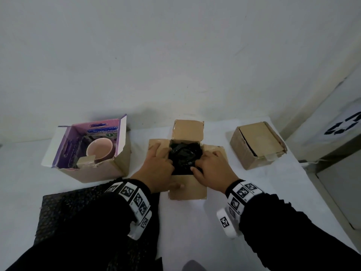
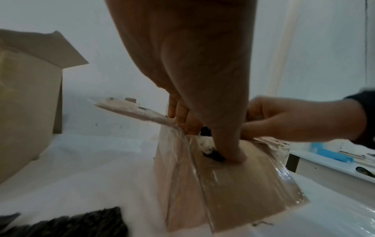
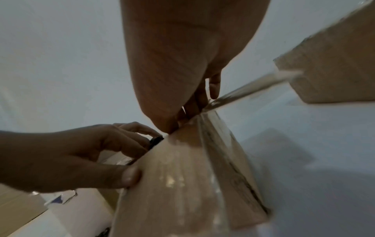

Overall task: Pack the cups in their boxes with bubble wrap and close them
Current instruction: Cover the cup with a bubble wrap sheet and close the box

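An open brown cardboard box (image 1: 187,189) stands mid-table with its flaps spread out. Crumpled black bubble wrap (image 1: 184,153) fills it; a cup inside cannot be seen. My left hand (image 1: 158,163) has its fingers curled down into the box's left side on the wrap, its thumb on the near flap (image 2: 223,184). From the other side my right hand (image 1: 210,167) curls its fingers over the wrap. A pink cup (image 1: 100,150) sits bare in a purple-lined open box (image 1: 93,173) at the left. In the right wrist view my left hand (image 3: 71,152) touches the wrap at the box (image 3: 172,184).
A closed brown box (image 1: 256,147) stands at the right. A flat sheet of black bubble wrap (image 1: 64,208) lies at the near left under my left forearm. The table ends at the right beside a grey unit with a recycling mark (image 1: 343,128). A white wall is behind.
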Available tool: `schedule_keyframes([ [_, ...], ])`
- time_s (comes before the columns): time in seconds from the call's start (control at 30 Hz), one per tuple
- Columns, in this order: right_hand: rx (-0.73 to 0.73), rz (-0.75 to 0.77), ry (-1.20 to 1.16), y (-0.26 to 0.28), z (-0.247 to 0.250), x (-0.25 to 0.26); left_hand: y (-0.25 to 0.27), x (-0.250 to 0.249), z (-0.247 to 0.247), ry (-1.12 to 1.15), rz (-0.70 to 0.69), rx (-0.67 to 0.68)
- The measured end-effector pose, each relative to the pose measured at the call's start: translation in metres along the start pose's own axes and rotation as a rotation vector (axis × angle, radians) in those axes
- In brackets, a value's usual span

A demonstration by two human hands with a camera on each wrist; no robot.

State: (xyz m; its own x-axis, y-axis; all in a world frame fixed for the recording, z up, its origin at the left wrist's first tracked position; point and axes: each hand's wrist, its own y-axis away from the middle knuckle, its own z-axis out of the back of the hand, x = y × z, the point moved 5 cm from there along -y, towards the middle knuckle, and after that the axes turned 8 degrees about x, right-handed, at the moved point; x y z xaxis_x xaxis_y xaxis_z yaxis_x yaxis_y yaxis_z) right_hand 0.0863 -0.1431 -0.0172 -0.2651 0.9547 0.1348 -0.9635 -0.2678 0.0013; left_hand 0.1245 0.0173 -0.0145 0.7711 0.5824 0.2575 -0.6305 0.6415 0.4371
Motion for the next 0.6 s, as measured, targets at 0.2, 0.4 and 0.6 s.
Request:
schedule_keyframes([
  [0.2,0.049,0.136,-0.139,-0.037,0.007,0.022,0.009,-0.002,-0.007,0.089,0.065,-0.210],
  [0.4,0.248,0.253,-0.004,-0.064,-0.009,0.021,0.023,-0.019,-0.020,0.222,0.167,-0.467],
  [0.6,0.348,0.261,0.072,-0.074,-0.018,0.017,0.020,-0.026,-0.025,0.328,0.196,-0.516],
])
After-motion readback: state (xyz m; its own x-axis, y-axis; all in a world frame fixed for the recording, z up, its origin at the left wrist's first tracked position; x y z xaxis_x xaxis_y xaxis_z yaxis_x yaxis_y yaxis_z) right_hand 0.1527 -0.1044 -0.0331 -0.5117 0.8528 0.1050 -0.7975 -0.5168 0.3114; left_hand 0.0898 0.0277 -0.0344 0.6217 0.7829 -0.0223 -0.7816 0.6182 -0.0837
